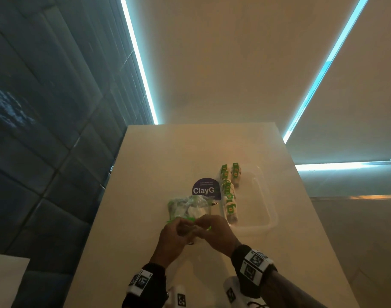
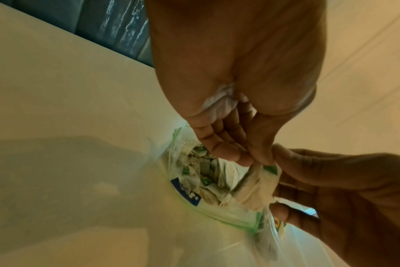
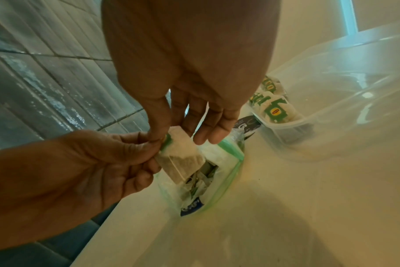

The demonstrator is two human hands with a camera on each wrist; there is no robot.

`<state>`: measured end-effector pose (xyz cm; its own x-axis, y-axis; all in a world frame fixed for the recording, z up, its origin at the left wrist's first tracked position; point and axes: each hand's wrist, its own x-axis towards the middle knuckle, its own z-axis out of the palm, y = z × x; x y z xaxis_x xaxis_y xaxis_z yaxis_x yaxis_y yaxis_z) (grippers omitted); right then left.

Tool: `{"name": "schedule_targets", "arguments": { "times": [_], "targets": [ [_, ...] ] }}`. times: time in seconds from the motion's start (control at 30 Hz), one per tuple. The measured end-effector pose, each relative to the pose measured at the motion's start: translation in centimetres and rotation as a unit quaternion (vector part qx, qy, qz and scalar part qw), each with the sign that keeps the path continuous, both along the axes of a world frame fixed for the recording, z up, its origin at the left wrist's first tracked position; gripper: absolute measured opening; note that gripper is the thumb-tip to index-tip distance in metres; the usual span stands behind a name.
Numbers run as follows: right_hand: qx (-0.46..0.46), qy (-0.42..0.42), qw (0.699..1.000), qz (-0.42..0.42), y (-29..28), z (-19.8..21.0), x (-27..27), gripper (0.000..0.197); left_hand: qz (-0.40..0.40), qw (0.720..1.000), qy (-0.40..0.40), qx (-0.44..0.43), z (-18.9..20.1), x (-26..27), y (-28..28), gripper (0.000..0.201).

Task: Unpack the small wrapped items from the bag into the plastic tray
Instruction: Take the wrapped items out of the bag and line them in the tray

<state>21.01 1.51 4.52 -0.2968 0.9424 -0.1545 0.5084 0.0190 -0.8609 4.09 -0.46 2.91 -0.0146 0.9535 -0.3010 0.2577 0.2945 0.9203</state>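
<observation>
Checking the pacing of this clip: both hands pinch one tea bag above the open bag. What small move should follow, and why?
Probably the left hand lets go and the right hand carries the tea bag to the tray. It is already clear of the bag, and the other tea bags line the tray's left side, with bare room beside them.

The pale cream tabletop (image 1: pixel 159 156) carries three things. A clear zip bag (image 1: pixel 187 207) with a green edge lies near the middle, its mouth open toward 6 o'clock. At 1 o'clock from the bag, touching it, lies a round dark purple sticker (image 1: pixel 204 189) with white letters. At 3 o'clock from the bag stands a clear plastic tray (image 1: pixel 267 210), just beside it.
</observation>
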Motion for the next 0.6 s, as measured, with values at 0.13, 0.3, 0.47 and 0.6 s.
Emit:
{"name": "schedule_targets", "arguments": {
  "times": [0.13, 0.3, 0.47, 0.6],
  "targets": [
    [-0.061, -0.004, 0.998, -0.002, 0.3, -0.7, 0.3, 0.016, 0.012, 1.0, 0.002, -0.01, 0.8, 0.0, 0.0, 0.028],
    [-0.089, 0.013, 0.994, -0.062, 0.2, -1.5, 0.9, 0.016, 0.036, 0.995, 0.095, -0.005, 0.2, -0.6, 0.2, 0.027],
    [-0.102, 0.016, 0.991, -0.087, 0.2, -1.5, 1.6, 0.019, -0.114, 0.954, 0.275, 0.04, 0.2, 0.3, -0.3, 0.031],
    [-0.102, 0.001, 0.991, -0.084, 0.2, -1.7, 2.0, 0.017, -0.213, 0.911, 0.349, 0.064, -1.0, 1.4, -0.4, 0.06]
  ]
}}
